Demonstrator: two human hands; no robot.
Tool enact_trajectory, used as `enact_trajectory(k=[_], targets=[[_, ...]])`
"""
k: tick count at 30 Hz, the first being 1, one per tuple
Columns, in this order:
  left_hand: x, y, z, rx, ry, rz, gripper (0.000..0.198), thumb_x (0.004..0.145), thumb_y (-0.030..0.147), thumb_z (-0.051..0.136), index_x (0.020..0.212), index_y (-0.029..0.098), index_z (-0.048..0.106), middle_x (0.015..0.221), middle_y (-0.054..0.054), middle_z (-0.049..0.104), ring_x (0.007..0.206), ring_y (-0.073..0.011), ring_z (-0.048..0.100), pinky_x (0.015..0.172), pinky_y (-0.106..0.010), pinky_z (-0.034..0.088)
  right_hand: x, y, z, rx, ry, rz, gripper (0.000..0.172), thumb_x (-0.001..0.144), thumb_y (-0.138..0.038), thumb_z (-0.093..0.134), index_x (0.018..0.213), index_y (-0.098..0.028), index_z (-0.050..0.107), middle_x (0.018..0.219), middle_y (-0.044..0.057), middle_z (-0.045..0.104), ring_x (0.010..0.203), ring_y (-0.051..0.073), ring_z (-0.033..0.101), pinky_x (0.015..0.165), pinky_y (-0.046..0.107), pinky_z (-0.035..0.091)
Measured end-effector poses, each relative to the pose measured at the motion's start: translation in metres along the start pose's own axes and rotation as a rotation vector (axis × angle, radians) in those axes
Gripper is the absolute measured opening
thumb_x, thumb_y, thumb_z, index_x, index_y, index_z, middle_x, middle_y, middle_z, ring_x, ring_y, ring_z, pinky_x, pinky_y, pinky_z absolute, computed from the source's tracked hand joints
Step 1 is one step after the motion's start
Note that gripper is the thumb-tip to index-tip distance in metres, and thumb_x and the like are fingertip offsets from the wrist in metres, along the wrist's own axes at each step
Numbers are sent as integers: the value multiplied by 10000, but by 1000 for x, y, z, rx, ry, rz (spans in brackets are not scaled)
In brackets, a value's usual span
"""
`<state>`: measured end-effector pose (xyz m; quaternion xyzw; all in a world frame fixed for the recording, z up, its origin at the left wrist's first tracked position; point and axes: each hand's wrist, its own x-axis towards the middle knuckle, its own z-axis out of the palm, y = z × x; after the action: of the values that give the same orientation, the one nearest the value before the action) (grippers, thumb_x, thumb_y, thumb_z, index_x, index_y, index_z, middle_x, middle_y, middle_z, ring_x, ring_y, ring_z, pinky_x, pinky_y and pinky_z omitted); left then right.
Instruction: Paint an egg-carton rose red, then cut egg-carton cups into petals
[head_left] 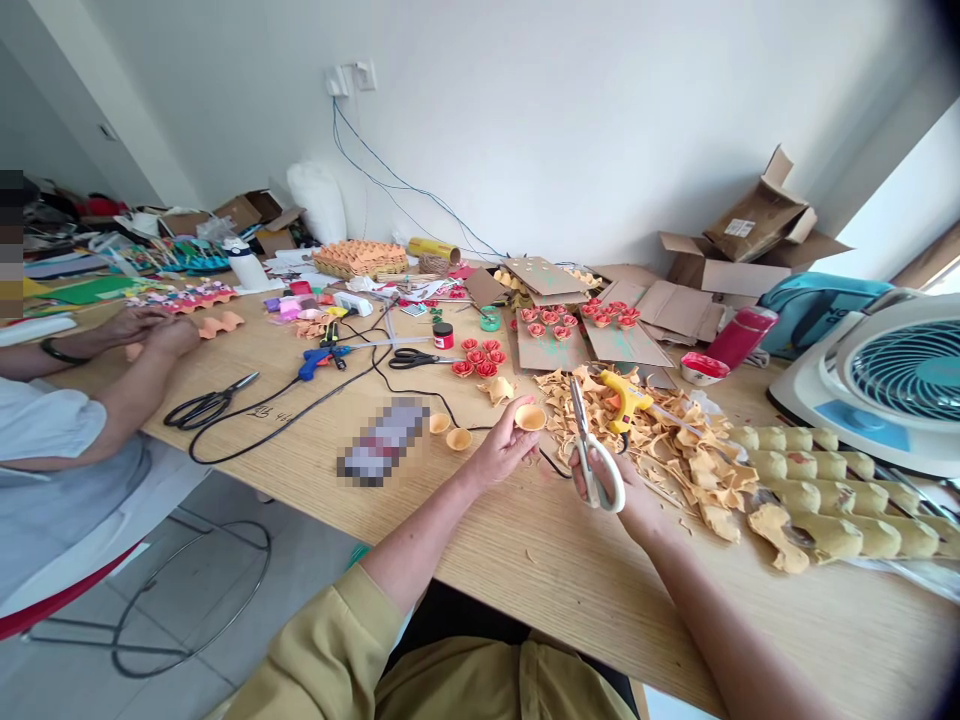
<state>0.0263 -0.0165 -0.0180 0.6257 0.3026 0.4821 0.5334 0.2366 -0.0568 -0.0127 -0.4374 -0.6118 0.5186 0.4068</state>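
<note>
My left hand (504, 450) grips a small orange egg-carton cup (531, 418) by its side, its hollow facing up. In my right hand (611, 485) is a pair of white-handled scissors (598, 470), blades pointing away from me and close together. On the table to the left of my left hand lie two more cut cups (459, 439). A heap of orange carton scraps (697, 465) spreads beyond and to the right of the scissors. On that heap rests a yellow glue gun (625, 400). Red carton flowers (480, 358) sit farther back.
At the left, a co-worker's hands (161, 332) work over orange carton pieces. Black scissors (210, 402), a blue glue gun (321, 360) and its cable lie between us. Egg trays (847, 495) and a fan (885, 370) stand right; cardboard boxes (757, 235) are behind.
</note>
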Motion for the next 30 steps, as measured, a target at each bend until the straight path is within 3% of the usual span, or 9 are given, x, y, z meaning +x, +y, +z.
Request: enact_trajectory(k=[4,8,15,19,25,30], targets=[[7,-10,0,22,118,73,492,821,375,741,1211,191,506,1105,-75,578,825,-143,618,754,-295,557,0,-2,3,-119,-11,-11,563,813,-756,581,680,-214,501,522,-33,493,470,104,389,478,261,318],[13,-20,-1,10,205,53,500,759,364,792,1096,207,457,1052,-48,589,818,-145,622,699,-286,557,0,3,5,-264,34,-53,483,866,-652,587,693,-210,497,559,-45,465,520,106,394,505,255,317],[5,-13,-3,-85,89,-84,590,848,402,712,1328,219,420,862,25,555,651,-79,507,631,-229,453,1,10,3,-625,88,-140,381,945,-521,498,764,-192,564,632,-22,497,582,123,414,545,273,312],[2,-7,-1,-82,69,-61,582,891,412,662,1387,215,430,910,-5,578,755,-113,564,673,-243,460,3,14,3,-691,95,-161,351,958,-495,492,793,-194,566,628,-29,509,579,124,432,558,278,313],[6,-5,-1,-72,145,50,595,782,402,798,1259,175,524,1149,-99,642,993,-207,671,828,-308,522,3,11,1,-636,105,-177,334,934,-506,554,819,-194,583,660,-15,553,615,138,474,589,284,348],[9,-1,-6,-325,202,-27,547,725,426,846,1145,188,589,1279,-117,648,1114,-245,673,823,-289,521,-3,-1,8,-187,-47,-37,502,883,-691,537,758,-207,575,570,-21,516,510,126,448,509,274,360]])
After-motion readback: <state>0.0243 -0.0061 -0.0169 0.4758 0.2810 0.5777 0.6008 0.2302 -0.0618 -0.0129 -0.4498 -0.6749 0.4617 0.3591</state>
